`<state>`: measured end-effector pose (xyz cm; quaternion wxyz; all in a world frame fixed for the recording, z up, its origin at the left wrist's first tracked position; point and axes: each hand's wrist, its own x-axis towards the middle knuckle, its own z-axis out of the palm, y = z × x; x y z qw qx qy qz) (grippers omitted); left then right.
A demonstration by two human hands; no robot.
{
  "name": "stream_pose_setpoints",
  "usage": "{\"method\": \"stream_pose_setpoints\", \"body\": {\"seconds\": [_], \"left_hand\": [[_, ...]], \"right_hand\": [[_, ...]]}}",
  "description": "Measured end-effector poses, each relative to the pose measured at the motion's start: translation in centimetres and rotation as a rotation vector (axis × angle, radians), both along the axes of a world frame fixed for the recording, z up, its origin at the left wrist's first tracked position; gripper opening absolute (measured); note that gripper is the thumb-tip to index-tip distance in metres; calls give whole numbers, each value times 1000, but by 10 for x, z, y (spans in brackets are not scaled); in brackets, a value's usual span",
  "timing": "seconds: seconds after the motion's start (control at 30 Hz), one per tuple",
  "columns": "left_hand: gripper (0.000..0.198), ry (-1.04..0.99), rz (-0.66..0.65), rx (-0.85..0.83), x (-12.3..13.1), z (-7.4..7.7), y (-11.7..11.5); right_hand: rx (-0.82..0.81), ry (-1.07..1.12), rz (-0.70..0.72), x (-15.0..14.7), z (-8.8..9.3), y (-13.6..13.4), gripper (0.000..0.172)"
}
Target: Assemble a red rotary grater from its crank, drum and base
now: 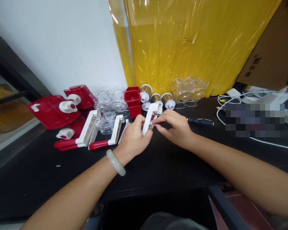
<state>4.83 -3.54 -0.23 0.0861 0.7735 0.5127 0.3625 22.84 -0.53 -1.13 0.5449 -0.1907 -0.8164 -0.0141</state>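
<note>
Head view: above the black worktop (158,172), the left hand (133,135) grips a white crank piece (148,119) by its near end; the right hand (174,127) is narrowed beside it, any hold hidden. A slack left grip could let the piece twist. Its long axis runs away from both hands, broad end farthest.

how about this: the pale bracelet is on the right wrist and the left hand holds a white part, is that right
Not quite: the head view shows the pale bracelet on the left wrist. The left hand does hold a white part.
</note>
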Motion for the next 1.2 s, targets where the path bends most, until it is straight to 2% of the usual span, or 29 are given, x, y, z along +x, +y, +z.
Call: {"method": "stream_pose_setpoints", "body": {"seconds": [0.27,0.4,0.67,1.2], "left_hand": [[10,-14,-21,-12,0,0,0],[10,-27,-29,-11,0,0,0],[8,-48,-53,-19,0,-1,-1],[8,-107,-103,-37,0,-2,-1]], "right_hand": [[-53,4,-74,1,-1,0,14],[-53,30,-138,0,-2,0,25],[1,109,-165,-1,-6,3,47],[-22,77,-172,-1,-7,3,50]]}}
